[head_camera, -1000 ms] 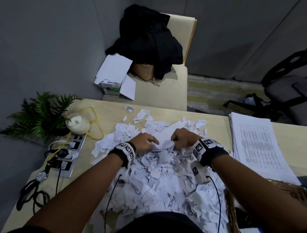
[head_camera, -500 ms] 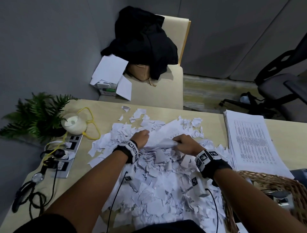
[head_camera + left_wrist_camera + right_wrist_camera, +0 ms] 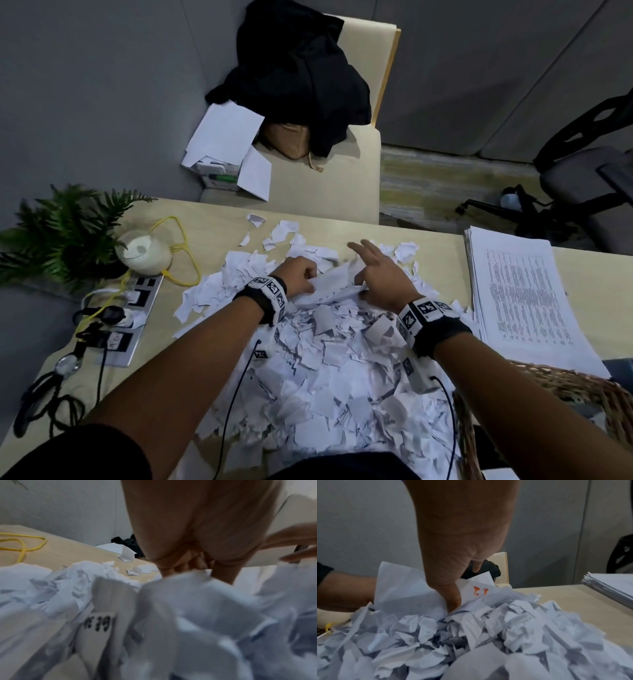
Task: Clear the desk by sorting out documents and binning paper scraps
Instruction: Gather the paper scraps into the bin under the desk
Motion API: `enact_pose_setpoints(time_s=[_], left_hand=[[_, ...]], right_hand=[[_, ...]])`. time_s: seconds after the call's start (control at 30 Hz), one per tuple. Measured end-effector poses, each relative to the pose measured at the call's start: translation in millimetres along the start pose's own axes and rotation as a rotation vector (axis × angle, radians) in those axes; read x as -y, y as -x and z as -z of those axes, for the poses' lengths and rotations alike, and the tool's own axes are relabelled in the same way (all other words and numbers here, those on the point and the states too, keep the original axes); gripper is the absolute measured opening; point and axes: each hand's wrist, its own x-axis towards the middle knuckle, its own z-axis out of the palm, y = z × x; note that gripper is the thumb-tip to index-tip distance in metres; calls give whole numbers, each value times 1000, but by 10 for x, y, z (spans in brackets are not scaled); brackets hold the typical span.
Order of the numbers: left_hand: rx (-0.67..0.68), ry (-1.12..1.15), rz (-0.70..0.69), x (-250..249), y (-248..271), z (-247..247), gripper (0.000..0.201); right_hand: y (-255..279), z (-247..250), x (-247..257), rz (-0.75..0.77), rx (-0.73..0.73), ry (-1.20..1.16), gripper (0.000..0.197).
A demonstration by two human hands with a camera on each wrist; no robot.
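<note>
Left hand [image 3: 297,275] curls round the left end of a sheet [image 3: 334,289]. Right hand [image 3: 380,277] pinches the right end with its thumb while the other fingers [image 3: 359,247] stick out straight. The sheet lies between the hands on top of the scrap pile [image 3: 329,370], long axis running left-right across the desk [image 3: 212,222].

My read: the doc stack [image 3: 524,301] is to the right, nearer the right hand, so the sheet likely goes that way. The basket [image 3: 561,380] sits near-right, just beside the right forearm, for scraps.

Writing: the stack shows printed columns, too small to read. Right wrist view shows an orange mark [image 3: 480,590] on a scrap by the thumb, unreadable. Left wrist view shows blurred black characters [image 3: 98,623] on a scrap.
</note>
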Motion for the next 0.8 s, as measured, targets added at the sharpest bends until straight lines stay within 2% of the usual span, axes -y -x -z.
enact_pose_setpoints(time_s=[0.13, 0.23, 0.37, 0.5, 0.53, 0.6, 0.63, 0.7, 0.73, 0.8], left_hand=[[37, 80, -126, -31, 157, 34, 31], [23, 156, -150, -11, 249, -15, 25], [-59, 101, -166, 28, 307, -93, 13], [-79, 154, -120, -6, 330, -73, 21], [-100, 166, -123, -20, 334, -62, 24], [-113, 233, -124, -46, 333, -39, 26], [-100, 295, -116, -51, 333, -31, 26], [-56, 449, -93, -54, 328, -9, 25], [-23, 496, -82, -55, 334, 3, 24], [68, 479, -37, -46, 334, 9, 27]], right_hand=[[-94, 45, -8, 126, 81, 139, 14], [-110, -13, 43, 131, 167, 181, 19], [-61, -39, 138, 7, 79, 153, 12], [51, -121, 139, 39, -26, 170, 8], [76, -128, 133, 45, -53, 155, 10], [87, -123, 116, 44, -103, 133, 28], [90, -98, 115, 34, -116, 136, 28], [105, -28, 115, 11, -131, 146, 13], [109, -4, 106, -6, -129, 130, 12], [121, 62, 109, -44, -71, 79, 12]])
